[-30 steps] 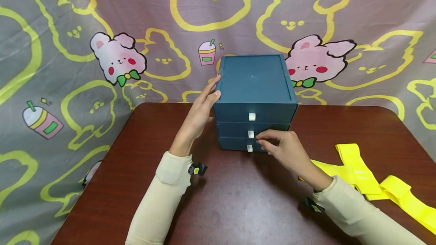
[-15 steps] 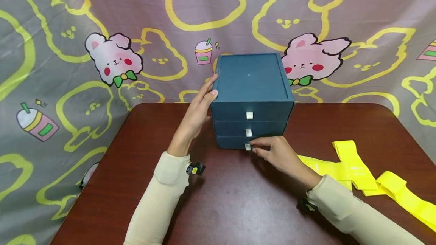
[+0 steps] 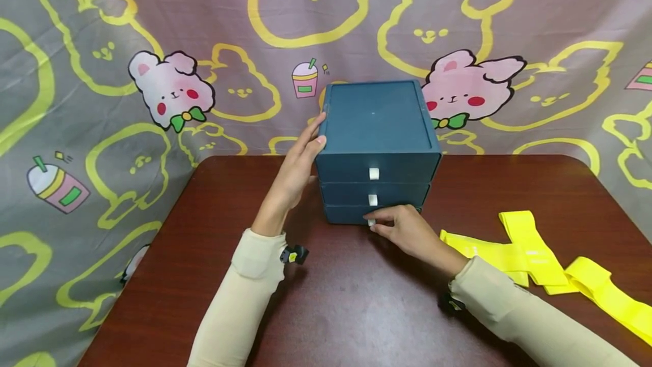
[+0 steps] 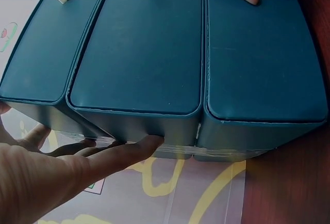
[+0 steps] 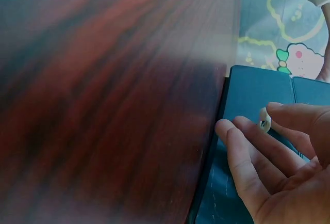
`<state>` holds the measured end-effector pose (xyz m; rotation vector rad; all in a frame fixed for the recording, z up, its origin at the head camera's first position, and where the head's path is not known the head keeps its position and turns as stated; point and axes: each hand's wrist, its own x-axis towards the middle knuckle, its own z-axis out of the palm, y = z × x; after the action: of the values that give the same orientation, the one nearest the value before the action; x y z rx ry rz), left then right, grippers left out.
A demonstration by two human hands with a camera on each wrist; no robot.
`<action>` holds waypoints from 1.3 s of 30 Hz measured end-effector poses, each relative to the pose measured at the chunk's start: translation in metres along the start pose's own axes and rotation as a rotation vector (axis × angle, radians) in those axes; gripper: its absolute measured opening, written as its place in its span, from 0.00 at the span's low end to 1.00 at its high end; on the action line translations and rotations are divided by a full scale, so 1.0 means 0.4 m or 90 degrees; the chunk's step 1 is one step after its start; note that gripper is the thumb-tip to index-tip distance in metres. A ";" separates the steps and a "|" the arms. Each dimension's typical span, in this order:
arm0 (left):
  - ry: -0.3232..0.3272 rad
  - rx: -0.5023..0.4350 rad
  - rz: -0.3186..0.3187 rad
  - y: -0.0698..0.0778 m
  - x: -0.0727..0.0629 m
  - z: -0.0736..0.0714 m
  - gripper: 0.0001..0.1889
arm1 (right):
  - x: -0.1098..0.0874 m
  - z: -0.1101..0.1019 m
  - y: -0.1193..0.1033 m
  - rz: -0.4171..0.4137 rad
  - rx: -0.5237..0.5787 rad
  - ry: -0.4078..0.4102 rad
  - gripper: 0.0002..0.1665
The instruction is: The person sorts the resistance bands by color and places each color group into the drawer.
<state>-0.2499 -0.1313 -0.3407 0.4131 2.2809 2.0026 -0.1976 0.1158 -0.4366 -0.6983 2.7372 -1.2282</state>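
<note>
Clearly, the right hand (image 3: pixel 410 232) pinched the lowest pull tab (image 3: pixel 371 222) between fingertips (image 5: pixel 274 108); the left hand (image 3: pixel 292 173) spread against the drawer cabinet (image 3: pixel 376 120).

The drawer unit (image 3: pixel 374 118) looks like smooth, dark blue plastic with a low satin sheen, its front faces finely scuffed. Its pale pull loops (image 3: pixel 374 174) seem to be soft, matt strips, cloth or leather-like. Glossy, wood-grained brown covers the counter (image 3: pixel 326 304). The yellow bands (image 3: pixel 542 268) are smooth and faintly shiny; the backdrop (image 3: pixel 219 10) is thin, creased cloth, and the sleeves (image 3: pixel 231 304) matt fabric.
</note>
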 end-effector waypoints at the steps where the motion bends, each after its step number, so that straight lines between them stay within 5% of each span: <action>1: 0.000 0.000 0.000 0.000 0.000 0.001 0.28 | 0.000 0.001 0.000 -0.001 0.000 0.002 0.14; 16: 0.003 0.004 0.001 -0.002 0.001 0.002 0.28 | -0.020 0.009 -0.020 0.019 -0.019 0.015 0.11; 39: 0.008 0.004 0.008 0.000 -0.005 0.007 0.29 | -0.187 0.054 -0.095 -0.056 -0.059 0.010 0.11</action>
<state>-0.2475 -0.1291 -0.3414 0.4187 2.2991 2.0093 -0.1114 0.1108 -0.4332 -0.8292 2.8199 -1.1335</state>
